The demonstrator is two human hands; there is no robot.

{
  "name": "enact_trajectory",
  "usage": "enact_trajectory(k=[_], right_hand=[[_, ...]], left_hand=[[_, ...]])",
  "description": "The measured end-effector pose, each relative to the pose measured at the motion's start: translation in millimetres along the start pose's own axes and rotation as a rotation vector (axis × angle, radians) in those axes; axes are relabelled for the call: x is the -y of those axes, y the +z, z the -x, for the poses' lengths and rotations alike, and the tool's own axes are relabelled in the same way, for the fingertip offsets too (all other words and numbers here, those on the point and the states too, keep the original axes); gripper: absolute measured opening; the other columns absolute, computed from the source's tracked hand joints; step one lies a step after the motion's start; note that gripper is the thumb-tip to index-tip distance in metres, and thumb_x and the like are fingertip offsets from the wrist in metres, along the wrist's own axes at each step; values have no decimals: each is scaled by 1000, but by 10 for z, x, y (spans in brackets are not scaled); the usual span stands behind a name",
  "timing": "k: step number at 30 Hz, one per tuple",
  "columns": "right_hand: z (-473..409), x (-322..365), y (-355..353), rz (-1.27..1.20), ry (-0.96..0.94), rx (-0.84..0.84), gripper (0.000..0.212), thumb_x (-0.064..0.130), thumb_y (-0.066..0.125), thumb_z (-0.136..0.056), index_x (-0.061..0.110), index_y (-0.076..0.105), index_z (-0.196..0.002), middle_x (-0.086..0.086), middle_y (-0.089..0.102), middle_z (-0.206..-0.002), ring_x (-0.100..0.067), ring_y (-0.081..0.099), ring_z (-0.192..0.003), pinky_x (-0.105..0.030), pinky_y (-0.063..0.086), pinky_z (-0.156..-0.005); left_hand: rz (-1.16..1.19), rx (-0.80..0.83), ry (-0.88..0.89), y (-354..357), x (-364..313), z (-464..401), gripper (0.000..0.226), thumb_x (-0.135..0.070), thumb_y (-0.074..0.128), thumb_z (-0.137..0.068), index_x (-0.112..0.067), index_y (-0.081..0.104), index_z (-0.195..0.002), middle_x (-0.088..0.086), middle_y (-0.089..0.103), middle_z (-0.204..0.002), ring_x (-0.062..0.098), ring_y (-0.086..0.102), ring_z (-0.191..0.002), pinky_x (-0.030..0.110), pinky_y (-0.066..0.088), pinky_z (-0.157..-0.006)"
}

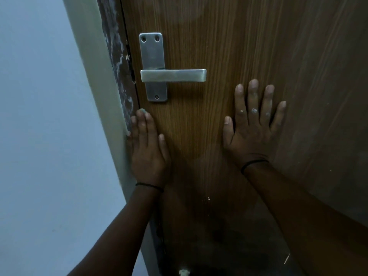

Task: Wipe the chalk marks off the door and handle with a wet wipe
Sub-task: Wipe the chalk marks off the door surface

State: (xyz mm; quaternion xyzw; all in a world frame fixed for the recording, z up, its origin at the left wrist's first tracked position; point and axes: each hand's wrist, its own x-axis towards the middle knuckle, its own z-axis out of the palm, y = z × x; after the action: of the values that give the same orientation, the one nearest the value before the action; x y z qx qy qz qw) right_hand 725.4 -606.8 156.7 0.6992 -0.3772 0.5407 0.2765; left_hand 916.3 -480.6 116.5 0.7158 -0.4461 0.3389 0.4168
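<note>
One wooden door (239, 46) is present. It carries one metal lever handle (173, 75), mounted on one rectangular backplate (152, 54). Three screws are counted on the backplate: two at the top, one at the bottom. Two hands are in view: one left hand (148, 150), one right hand (252, 128). Each wrist bears one thin black band, two in total. One door frame (117, 56) and one pale wall (39, 116) are recorded.

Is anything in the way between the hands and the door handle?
No. Both hands lie flat on the door, the left hand just below the handle, the right hand lower right. Only bare wood between. No wet wipe shows.
</note>
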Motion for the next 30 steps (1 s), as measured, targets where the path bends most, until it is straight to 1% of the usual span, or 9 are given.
enact_trajectory(k=[2,5,9,12,14,16,20,26,30], right_hand=[[13,-7,10,3,0,-8,64,44,33,-102,24,10,-158,-1,5,-166,-30,6,-152,-59,10,-119],[9,0,-1,23,7,-20,63,44,34,-101,23,16,-158,-2,8,-164,-31,10,-151,-61,15,-118],[-12,17,-13,0,-5,-14,63,44,32,-102,24,13,-158,-1,6,-165,-31,10,-151,-60,13,-119],[8,-12,0,2,3,-13,64,44,31,-102,24,10,-158,-3,9,-166,-31,8,-152,-60,13,-119],[12,-6,-11,5,2,-11,64,44,32,-101,24,10,-158,-3,9,-166,-30,7,-152,-60,13,-119],[-7,12,-21,3,0,-16,64,44,33,-101,24,11,-158,-3,11,-165,-31,10,-152,-60,14,-118],[-2,9,-6,4,-12,-35,65,45,33,-101,24,10,-158,-2,10,-164,-31,13,-151,-61,16,-118],[5,-5,16,-5,-5,-34,64,44,34,-101,24,12,-158,-4,17,-164,-31,13,-151,-59,12,-119],[7,-2,0,4,-10,-31,64,44,35,-101,24,13,-158,-4,17,-164,-31,14,-151,-59,14,-119]], left_hand=[[7,16,-10,4,-13,121,60,-29,29,-104,-11,6,-155,5,4,-163,22,4,-152,44,11,-123],[-32,104,22,65,3,580,60,-31,28,-102,-9,10,-154,9,10,-163,23,7,-152,48,17,-121],[-28,142,41,143,-43,667,59,-35,24,-103,-13,9,-156,6,6,-164,21,4,-152,42,8,-123],[-20,179,207,206,-309,551,59,-38,22,-104,-14,11,-156,3,4,-165,21,6,-152,37,3,-123],[-23,167,255,264,-405,525,57,-39,21,-105,-13,15,-156,2,6,-165,20,9,-152,37,4,-123],[-32,144,232,309,-328,578,57,-39,21,-105,-14,16,-156,2,7,-165,20,10,-152,38,6,-123],[-41,114,111,256,-4,783,57,-36,23,-103,-12,14,-155,7,12,-163,22,8,-152,47,16,-120],[-17,-77,-17,74,-174,-63,58,-33,24,-104,-10,7,-156,8,6,-164,19,1,-152,36,3,-123],[9,-117,-67,33,-237,-211,59,-32,25,-104,-8,7,-156,11,6,-164,19,0,-152,38,6,-123]])
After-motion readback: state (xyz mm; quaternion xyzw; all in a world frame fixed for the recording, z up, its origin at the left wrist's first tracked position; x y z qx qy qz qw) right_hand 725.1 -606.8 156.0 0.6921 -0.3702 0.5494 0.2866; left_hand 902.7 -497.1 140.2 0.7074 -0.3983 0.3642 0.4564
